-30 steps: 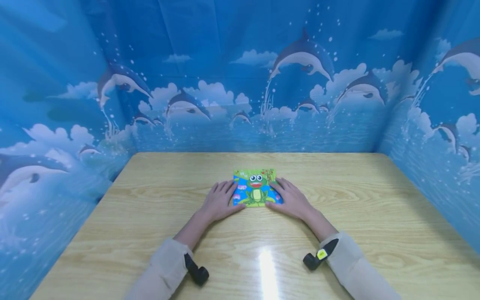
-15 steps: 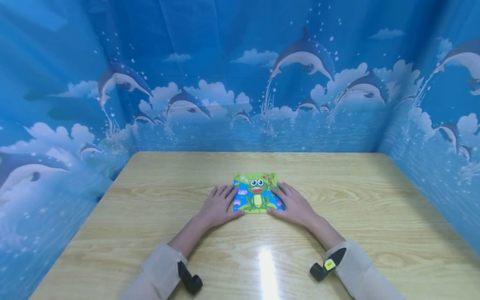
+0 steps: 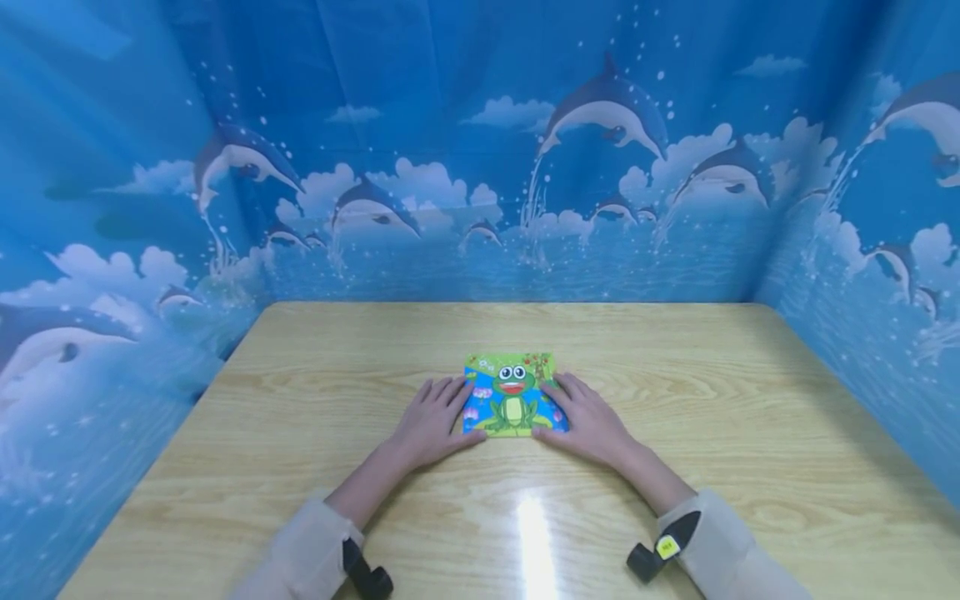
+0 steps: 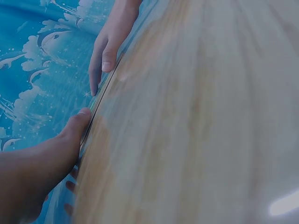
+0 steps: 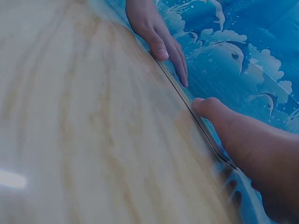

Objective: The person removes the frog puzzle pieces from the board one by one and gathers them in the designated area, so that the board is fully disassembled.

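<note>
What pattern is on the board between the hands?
The board shows a green frog on blue and green, clearest in the head view.

I count one flat rectangular green-and-blue frog-picture board; two bare hands, my left hand and right hand; two beige fabric sleeves; two black wrist cameras; one pale wood-grain table.

The yellow label on the right wrist camera is unreadable.
</note>
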Demonstrator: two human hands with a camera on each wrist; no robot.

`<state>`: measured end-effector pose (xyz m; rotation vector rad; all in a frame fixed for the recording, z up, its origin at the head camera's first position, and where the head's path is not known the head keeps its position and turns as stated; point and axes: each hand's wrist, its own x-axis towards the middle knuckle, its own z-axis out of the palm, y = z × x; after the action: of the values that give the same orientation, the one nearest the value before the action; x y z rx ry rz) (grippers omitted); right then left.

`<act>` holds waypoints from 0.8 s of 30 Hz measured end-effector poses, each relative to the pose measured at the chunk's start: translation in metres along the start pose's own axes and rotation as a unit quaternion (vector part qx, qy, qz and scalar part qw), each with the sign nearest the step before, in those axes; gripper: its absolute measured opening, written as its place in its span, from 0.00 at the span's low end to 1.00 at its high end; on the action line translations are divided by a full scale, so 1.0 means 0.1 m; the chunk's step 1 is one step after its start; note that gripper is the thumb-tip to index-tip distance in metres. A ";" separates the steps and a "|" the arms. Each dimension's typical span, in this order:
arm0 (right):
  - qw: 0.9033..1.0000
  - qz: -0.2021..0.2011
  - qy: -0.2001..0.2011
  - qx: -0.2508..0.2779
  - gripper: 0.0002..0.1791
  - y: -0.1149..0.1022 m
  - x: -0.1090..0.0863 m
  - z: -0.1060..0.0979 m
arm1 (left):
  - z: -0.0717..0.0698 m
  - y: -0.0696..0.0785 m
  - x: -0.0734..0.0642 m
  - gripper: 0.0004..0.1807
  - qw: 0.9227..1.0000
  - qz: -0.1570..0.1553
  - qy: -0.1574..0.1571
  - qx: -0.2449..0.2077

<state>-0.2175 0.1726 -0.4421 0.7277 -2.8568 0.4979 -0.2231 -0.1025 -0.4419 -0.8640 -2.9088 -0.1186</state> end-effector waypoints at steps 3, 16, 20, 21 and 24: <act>1.000 -0.002 0.002 -0.003 0.44 -0.03 -0.03 0.00 | 0.00 0.01 -0.03 0.47 1.000 0.001 0.003 -0.003; 1.000 -0.005 0.001 -0.013 0.45 -0.11 -0.16 -0.01 | -0.04 0.08 -0.19 0.48 1.000 0.001 -0.001 0.000; 1.000 -0.013 0.004 -0.017 0.45 -0.14 -0.20 -0.01 | -0.04 0.10 -0.23 0.48 1.000 0.002 0.001 0.002; 1.000 -0.015 0.005 -0.018 0.45 -0.14 -0.21 -0.02 | -0.04 0.10 -0.24 0.48 1.000 0.002 0.001 0.003; 1.000 -0.021 0.008 -0.022 0.44 -0.16 -0.23 -0.02 | -0.05 0.12 -0.26 0.48 1.000 0.002 0.000 0.003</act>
<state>-0.1893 0.1699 -0.4405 0.7704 -2.8228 0.4325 -0.1940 -0.1071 -0.4394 -0.8678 -2.9058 -0.1104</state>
